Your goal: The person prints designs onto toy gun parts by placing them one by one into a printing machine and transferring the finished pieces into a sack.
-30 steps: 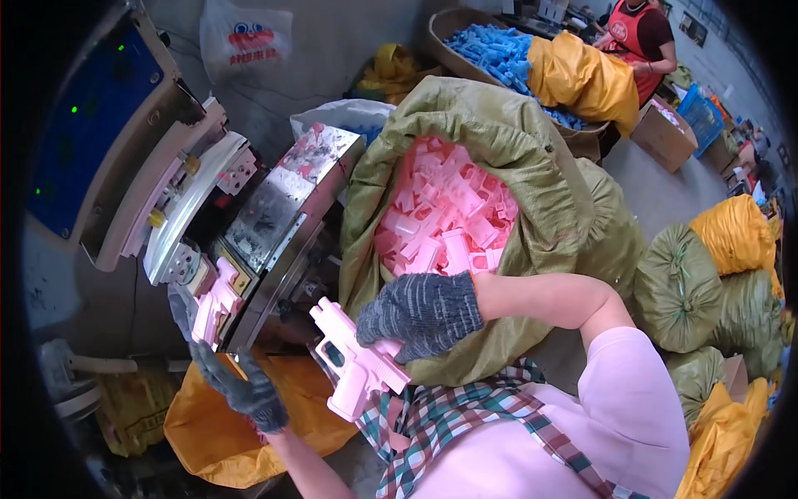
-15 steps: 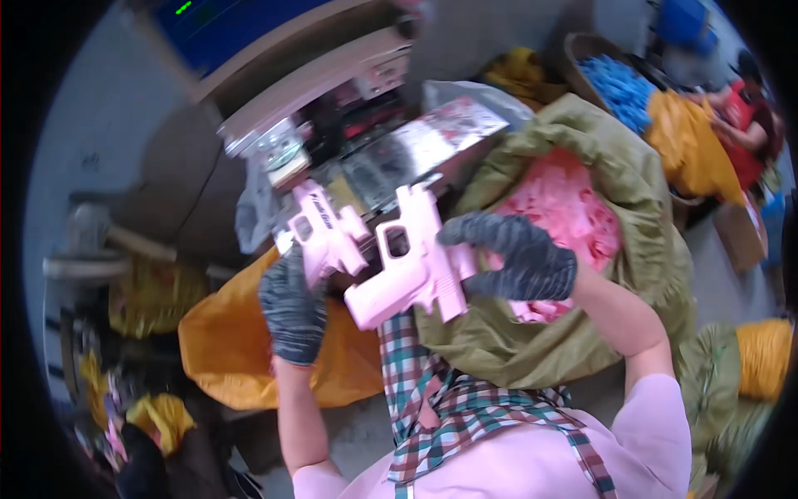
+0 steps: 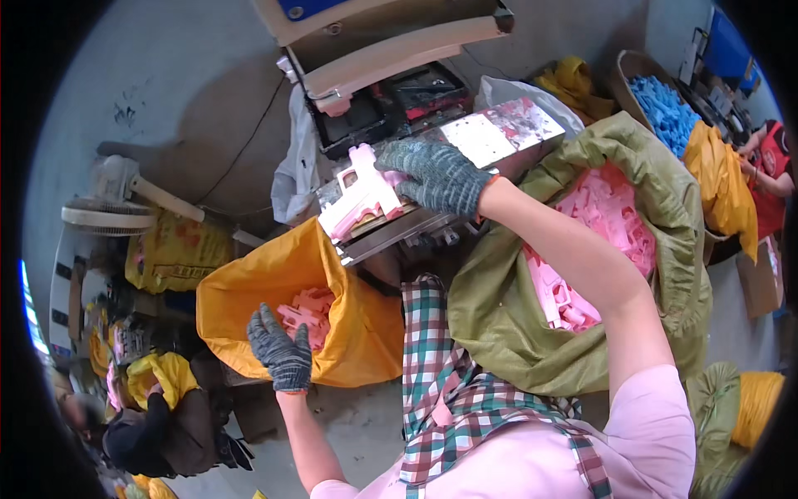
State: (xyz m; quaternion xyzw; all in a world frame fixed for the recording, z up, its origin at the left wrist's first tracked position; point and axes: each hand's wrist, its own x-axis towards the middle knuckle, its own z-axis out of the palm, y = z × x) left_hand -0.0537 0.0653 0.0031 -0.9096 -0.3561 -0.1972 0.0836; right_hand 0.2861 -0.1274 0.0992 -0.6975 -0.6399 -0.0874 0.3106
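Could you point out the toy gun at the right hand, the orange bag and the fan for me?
Toy gun [image 3: 374, 190]: head view, middle of its pink body.
Orange bag [image 3: 367, 328]: head view, outer wall on its right side.
Fan [image 3: 110, 217]: head view, its round guard.

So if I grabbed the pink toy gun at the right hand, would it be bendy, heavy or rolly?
Probably stiff: the pink toy gun has clean edges and an open, unsagging loop. It may be light, since it looks like moulded plastic and the right hand alone is on it. It probably won't roll, as its outline is angular.
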